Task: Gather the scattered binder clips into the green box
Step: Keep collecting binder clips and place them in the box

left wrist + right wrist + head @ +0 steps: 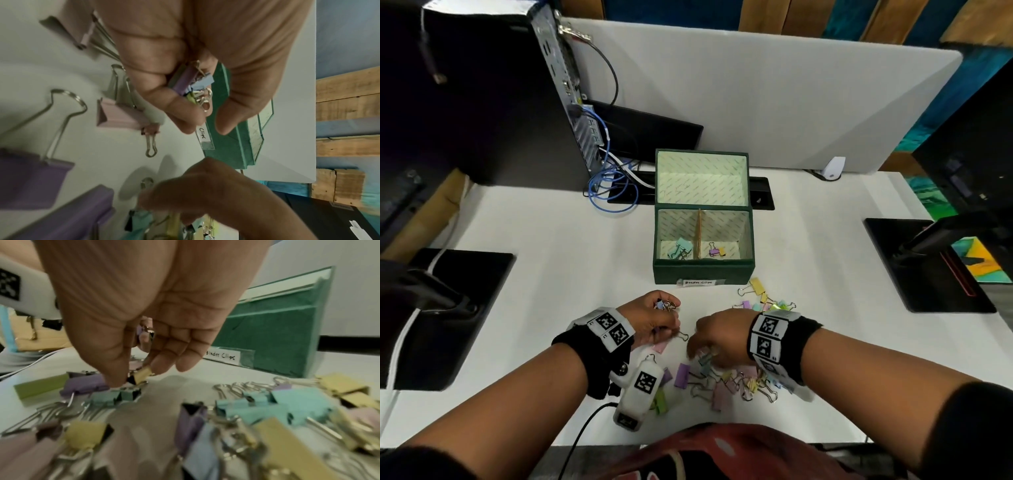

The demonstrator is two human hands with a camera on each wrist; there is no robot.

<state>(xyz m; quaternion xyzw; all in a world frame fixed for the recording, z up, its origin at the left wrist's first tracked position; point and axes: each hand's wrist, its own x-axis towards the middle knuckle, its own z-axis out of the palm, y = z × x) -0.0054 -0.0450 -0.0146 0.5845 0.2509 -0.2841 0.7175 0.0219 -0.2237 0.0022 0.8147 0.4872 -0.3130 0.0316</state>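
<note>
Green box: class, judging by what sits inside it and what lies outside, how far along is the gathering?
A few clips lie in the green box. The left hand holds a small bunch; the right hand pinches a yellow clip. Most scattered clips remain on the table.

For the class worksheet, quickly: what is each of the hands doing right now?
Left hand: closed round several small clips.
Right hand: pinching a small yellow clip.

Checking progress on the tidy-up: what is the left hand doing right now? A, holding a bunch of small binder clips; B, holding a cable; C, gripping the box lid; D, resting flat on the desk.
A: the left hand curls round several small binder clips, purple and blue among them.
</note>
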